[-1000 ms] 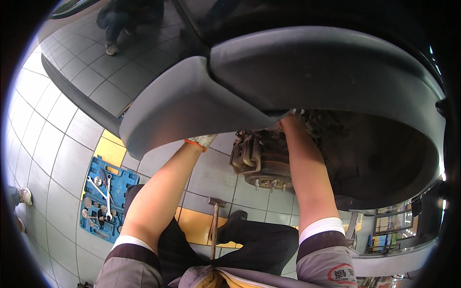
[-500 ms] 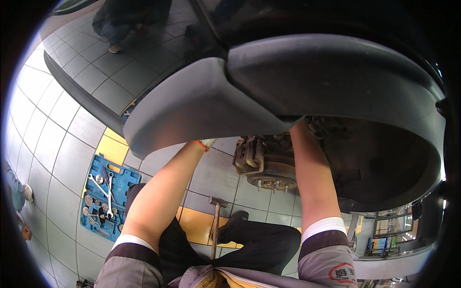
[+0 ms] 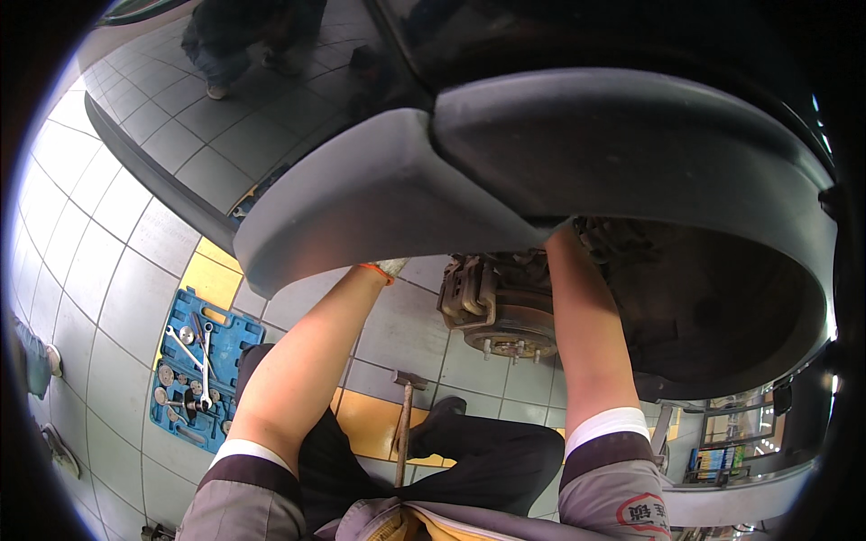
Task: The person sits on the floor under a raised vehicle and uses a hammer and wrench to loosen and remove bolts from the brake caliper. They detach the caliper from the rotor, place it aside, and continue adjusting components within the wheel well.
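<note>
Both my arms reach up under the grey wheel-arch trim (image 3: 343, 203) of a dark car. My left hand (image 3: 391, 267) wears a pale glove with an orange cuff; only its wrist end shows and the trim covers the fingers. My right forearm (image 3: 586, 325) goes up into the wheel well beside the brake disc, and the hand is hidden behind the arch. What either hand holds or touches cannot be seen. Between my arms are the rusty brake disc (image 3: 516, 322), with bare wheel studs, and the brake caliper (image 3: 466, 290).
A hammer (image 3: 406, 406) stands head up between my legs. On the tiled floor at left lies an open blue tool case (image 3: 185, 307) with wrenches (image 3: 207, 361) and round metal pieces. Another person's legs (image 3: 34, 356) show at the left edge. A shelf (image 3: 717, 464) stands at lower right.
My arms look the same. At the left edge, the other person's hand is out of sight and a second shoe has come into view.
</note>
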A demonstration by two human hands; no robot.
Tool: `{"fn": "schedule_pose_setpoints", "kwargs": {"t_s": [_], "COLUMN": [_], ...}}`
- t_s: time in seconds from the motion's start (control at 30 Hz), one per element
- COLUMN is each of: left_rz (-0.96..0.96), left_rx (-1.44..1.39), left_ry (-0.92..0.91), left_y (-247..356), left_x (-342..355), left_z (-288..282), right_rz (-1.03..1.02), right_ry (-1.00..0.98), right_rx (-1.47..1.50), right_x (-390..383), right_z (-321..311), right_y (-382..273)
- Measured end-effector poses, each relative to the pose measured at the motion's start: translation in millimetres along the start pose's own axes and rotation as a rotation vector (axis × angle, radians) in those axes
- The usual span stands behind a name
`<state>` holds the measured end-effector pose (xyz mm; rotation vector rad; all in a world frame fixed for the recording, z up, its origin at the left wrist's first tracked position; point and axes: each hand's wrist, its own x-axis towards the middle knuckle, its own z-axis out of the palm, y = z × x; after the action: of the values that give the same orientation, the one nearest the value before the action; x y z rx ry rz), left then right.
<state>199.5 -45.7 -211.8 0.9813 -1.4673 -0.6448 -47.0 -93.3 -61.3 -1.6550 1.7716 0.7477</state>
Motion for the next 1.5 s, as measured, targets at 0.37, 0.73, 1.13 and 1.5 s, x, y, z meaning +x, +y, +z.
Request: {"fn": "schedule_pose_setpoints", "kwargs": {"t_s": [0.37, 0.73, 1.13, 1.5], "left_rz": [0.216, -0.053, -0.331, -0.348], "left_rx": [0.271, 0.026, -0.16, -0.134], "left_ry": [-0.063, -0.173, -0.095, 0.084], "left_y": [15, 20, -3, -19], "left_x": [5, 1, 5, 6], "left_z": [-19, -16, -2, -11], "right_rz": [0.021, 0.009, 0.083, 0.024], "right_ry": [-0.039, -0.07, 0.022, 0.022], "right_rx": [-0.008, -0.036, 0.098, 0.001], "right_x": [-17, -7, -20, -29], "right_z": [2, -1, -1, -1], "right_y": [-13, -11, -12, -21]}}
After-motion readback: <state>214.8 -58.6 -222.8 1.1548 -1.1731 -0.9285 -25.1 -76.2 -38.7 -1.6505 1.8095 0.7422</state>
